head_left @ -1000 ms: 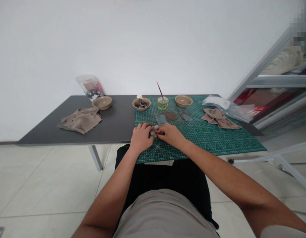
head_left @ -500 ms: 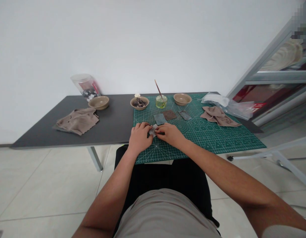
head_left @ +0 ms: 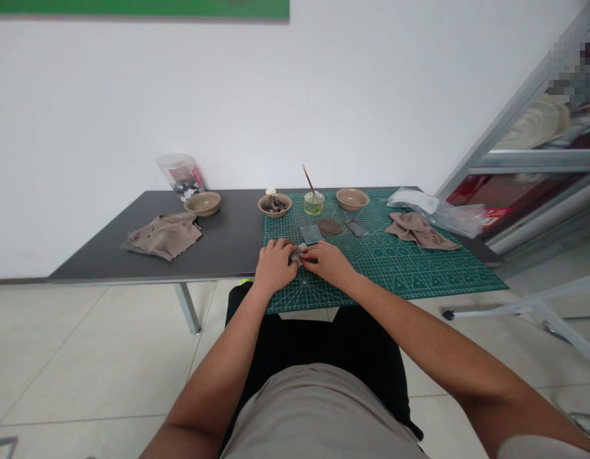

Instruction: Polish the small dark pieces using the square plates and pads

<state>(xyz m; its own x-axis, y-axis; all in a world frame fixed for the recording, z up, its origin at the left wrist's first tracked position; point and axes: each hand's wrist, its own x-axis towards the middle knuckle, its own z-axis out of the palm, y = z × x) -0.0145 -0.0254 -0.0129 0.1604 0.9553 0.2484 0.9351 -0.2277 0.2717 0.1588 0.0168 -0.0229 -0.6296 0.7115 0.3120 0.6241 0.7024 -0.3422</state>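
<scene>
1. My left hand (head_left: 277, 264) grips one edge of a small greyish piece (head_left: 299, 254).
2. My right hand (head_left: 327, 261) pinches its other side.
3. I see it between them, over the green mat (head_left: 385, 258).

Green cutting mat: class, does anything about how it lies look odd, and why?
Yes: the green cutting mat juts past the near edge of the dark table, so its front strip looks unsupported instead of resting on the tabletop.
</scene>
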